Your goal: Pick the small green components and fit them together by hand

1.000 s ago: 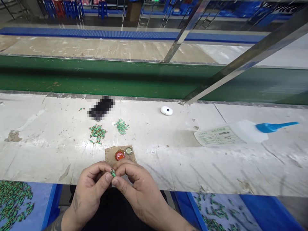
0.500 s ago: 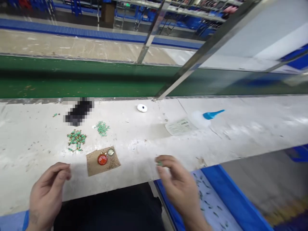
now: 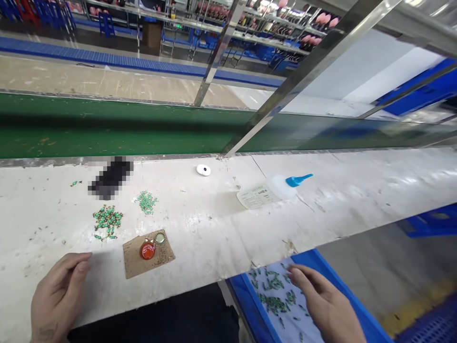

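Note:
My right hand [image 3: 328, 302] is above the blue tray [image 3: 348, 281] beside the table, with thumb and fingertips pinched together; whatever may be between them is too small to make out. Below it, several small green pieces [image 3: 273, 303] lie on the tray's white lining. My left hand [image 3: 59, 295] rests at the table's near left edge, fingers curled and thumb against the index finger; anything inside is hidden. Nearest to it are a pile of green and gold pieces [image 3: 107, 218] and a cardboard piece [image 3: 132, 264] bearing a red-orange round dish [image 3: 147, 249] and a small round metal-rimmed cap [image 3: 160, 237].
A heap of smaller green bits [image 3: 146, 202] lies beside a blurred-out black object [image 3: 111, 178]. Farther right are a white oval item [image 3: 203, 170] and a lying bottle [image 3: 266, 194] with a blue nozzle [image 3: 299, 180]. A metal post [image 3: 264, 114] rises at the table's back edge.
My right hand has moved right and down from the table's edge to over the tray. The green piece seen at its fingertips no longer shows. The camera view has shifted slightly.

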The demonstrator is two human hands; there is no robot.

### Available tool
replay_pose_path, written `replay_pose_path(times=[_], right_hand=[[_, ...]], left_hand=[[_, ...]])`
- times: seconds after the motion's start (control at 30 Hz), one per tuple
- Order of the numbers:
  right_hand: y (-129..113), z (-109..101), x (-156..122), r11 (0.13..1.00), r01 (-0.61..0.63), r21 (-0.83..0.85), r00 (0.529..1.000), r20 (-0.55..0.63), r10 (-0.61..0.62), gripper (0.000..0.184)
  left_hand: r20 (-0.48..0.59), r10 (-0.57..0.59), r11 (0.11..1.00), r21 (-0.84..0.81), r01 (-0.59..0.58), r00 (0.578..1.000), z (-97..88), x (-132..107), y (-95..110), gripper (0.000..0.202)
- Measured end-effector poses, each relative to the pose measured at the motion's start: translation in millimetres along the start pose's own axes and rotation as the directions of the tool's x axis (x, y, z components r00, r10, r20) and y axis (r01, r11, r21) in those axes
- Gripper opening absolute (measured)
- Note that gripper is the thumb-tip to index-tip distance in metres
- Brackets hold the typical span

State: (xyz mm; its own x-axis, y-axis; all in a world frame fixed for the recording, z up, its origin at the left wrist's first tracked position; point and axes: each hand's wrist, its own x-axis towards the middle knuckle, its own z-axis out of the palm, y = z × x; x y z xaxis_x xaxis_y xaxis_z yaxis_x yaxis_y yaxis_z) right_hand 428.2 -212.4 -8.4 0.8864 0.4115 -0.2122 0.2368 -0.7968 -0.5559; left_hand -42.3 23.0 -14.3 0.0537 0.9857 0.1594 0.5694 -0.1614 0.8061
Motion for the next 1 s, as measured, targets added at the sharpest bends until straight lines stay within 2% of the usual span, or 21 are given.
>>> replay_pose_path(times=[0.07,0.1,0.13,0.17,0.2,0.23,0.27,0.3,0.33,0.43,0.6,0.83,0.9,1.0], right_hand=[[-52,22,-23,0.97,0.136,0.204,0.974,0.153,-0.169,0.042],[-79,36,-36,0.919,0.209,0.333,0.918,0.257,-0.302,0.043],[-103,51,-50,0.838,0.26,0.48,0.814,0.357,-0.457,0.046],[-125,66,-64,0.758,0.235,0.608,0.674,0.46,-0.578,0.053],[-143,80,-77,0.708,0.16,0.688,0.526,0.548,-0.651,0.058],[-158,93,-88,0.681,0.07,0.729,0.407,0.602,-0.687,0.061],[-169,104,-99,0.668,-0.008,0.744,0.316,0.636,-0.704,0.063],[-177,113,-107,0.66,-0.076,0.747,0.259,0.654,-0.711,0.064],[-183,119,-113,0.654,-0.127,0.746,0.226,0.664,-0.713,0.064],[-192,128,-119,0.662,-0.194,0.724,0.176,0.69,-0.702,0.066],[-197,126,-117,0.684,-0.156,0.712,0.129,0.702,-0.701,0.06],[-199,112,-116,0.66,-0.053,0.749,0.149,0.66,-0.737,0.056],[-200,108,-114,0.678,-0.018,0.735,0.121,0.675,-0.728,0.053],[-201,102,-112,0.707,0.008,0.707,0.051,0.706,-0.707,0.05]], left_hand=[[0.088,0.089,0.995,-0.045,-0.085,0.992,5.3,-7,17,0.008],[0.145,0.155,0.985,-0.096,-0.142,0.977,10.1,-10,27,0.007],[0.189,0.228,0.967,-0.161,-0.199,0.955,15.7,-13,38,0.009],[0.223,0.301,0.941,-0.226,-0.251,0.927,21.7,-16,50,0.014],[0.252,0.358,0.915,-0.288,-0.284,0.899,27.3,-19,62,0.019],[0.25,0.413,0.881,-0.354,-0.314,0.876,32.1,-20,74,0.024],[0.274,0.467,0.847,-0.413,-0.336,0.841,35.8,-21,85,0.027],[0.278,0.493,0.826,-0.449,-0.342,0.825,38.1,-21,94,0.027],[0.294,0.502,0.816,-0.474,-0.332,0.813,39.1,-20,102,0.026],[0.362,0.473,0.823,-0.507,-0.256,0.803,36.7,-18,113,0.015],[0.383,0.464,0.803,-0.563,-0.196,0.799,29.9,-17,116,0.014],[0.457,0.428,0.83,-0.54,-0.139,0.779,25.8,-15,125,0.019],[0.494,0.426,0.838,-0.532,-0.124,0.758,24.0,-12,128,0.02],[0.564,0.408,0.858,-0.505,-0.09,0.718,21.7,-7,131,0.013]])
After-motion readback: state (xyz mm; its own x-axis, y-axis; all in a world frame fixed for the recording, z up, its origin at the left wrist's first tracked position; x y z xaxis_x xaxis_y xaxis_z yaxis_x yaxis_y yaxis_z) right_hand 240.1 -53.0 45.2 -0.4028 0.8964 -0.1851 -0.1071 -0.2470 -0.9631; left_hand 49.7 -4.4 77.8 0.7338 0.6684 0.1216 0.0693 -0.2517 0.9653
